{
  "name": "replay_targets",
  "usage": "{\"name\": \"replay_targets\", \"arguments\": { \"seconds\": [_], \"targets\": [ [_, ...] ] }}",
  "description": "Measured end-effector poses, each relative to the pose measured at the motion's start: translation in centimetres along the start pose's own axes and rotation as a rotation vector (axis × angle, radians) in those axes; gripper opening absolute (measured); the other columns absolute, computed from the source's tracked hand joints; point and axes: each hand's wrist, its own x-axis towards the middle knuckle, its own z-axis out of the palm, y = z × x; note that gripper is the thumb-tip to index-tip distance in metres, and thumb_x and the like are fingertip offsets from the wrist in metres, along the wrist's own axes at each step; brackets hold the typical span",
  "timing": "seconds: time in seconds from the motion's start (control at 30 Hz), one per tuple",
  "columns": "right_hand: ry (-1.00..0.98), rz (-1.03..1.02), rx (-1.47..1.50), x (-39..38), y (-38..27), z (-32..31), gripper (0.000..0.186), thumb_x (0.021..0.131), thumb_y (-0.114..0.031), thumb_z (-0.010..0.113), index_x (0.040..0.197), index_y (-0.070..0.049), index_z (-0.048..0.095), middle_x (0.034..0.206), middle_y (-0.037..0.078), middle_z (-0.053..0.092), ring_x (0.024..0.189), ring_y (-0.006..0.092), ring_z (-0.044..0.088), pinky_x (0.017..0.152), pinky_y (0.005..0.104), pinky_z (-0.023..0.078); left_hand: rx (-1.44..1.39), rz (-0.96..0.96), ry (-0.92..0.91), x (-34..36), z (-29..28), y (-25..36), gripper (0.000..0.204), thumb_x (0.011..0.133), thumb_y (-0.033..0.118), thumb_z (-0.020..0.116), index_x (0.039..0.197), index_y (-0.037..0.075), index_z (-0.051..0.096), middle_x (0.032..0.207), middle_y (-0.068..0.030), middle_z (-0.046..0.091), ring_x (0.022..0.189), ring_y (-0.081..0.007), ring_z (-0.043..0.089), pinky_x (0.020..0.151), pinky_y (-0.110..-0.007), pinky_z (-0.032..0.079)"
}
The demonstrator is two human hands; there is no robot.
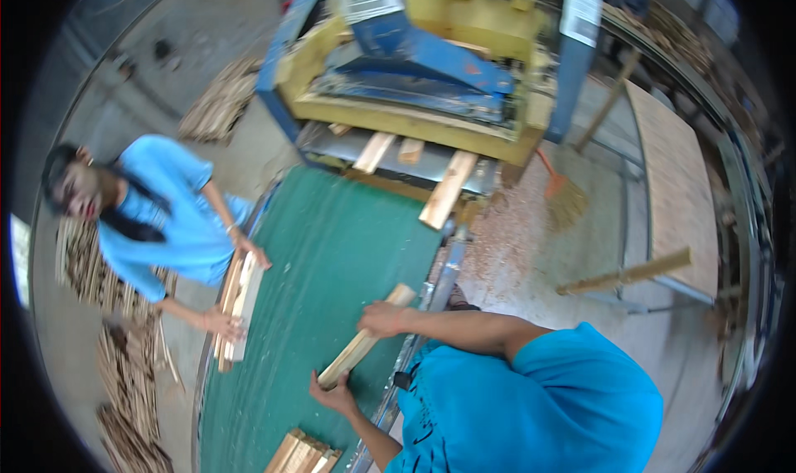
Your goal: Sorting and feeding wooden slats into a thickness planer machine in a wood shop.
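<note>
Over the green conveyor belt (332,241) I hold a wooden strip (352,354) slantwise between both hands. My right hand (383,318) is closed round its upper end, nearer the machine. Its lower end is gripped by my left hand (336,396), with the fingers partly hidden under the wood. Just below my left hand lies a stack of wooden strips (300,454) on the belt, cut off by the picture's edge. Several strips jut from the machine's outfeed, among them a long wooden strip (449,189) on the right that reaches over the belt.
A blue and yellow machine (414,108) stands at the belt's far end. Across the belt, a co-worker (170,216) holds a bundle of strips (240,307). Wood piles (128,373) lie on the floor at left. To the right are a broom (564,199), wood shavings (506,241) and a board-topped table (672,183).
</note>
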Motion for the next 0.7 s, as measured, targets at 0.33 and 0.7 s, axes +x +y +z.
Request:
{"name": "replay_targets", "arguments": {
  "seconds": [0.33, 0.7],
  "targets": [
    [-0.007, 0.113, 0.305, -3.7, 5.6, -5.8, 0.037, 0.084, -0.021, 0.078, 0.120, -0.012, 0.074, 0.114, 0.015, 0.075, 0.110, 0.0364, 0.068, 0.099, 0.0476, 0.053, -0.118, -0.063, -0.031, -2.8, 2.2, 2.1, 0.072, 0.057, 0.017, 0.097, 0.120, 0.003, 0.064, 0.116, -0.0120, 0.062, 0.111, -0.0300, 0.058, 0.100, -0.041, 0.045],
    [0.209, 0.150, -0.373, -8.1, 21.0, -15.1, 0.060, 0.080, -0.022, 0.078, 0.137, -0.013, 0.063, 0.119, 0.015, 0.068, 0.120, 0.0339, 0.059, 0.104, 0.0434, 0.048, -0.135, -0.076, -0.066, -3.5, 0.8, 0.9, 0.057, 0.058, 0.005, 0.095, 0.097, 0.006, 0.054, 0.095, -0.0053, 0.052, 0.089, -0.0236, 0.052, 0.084, -0.035, 0.045]
  ]
}}
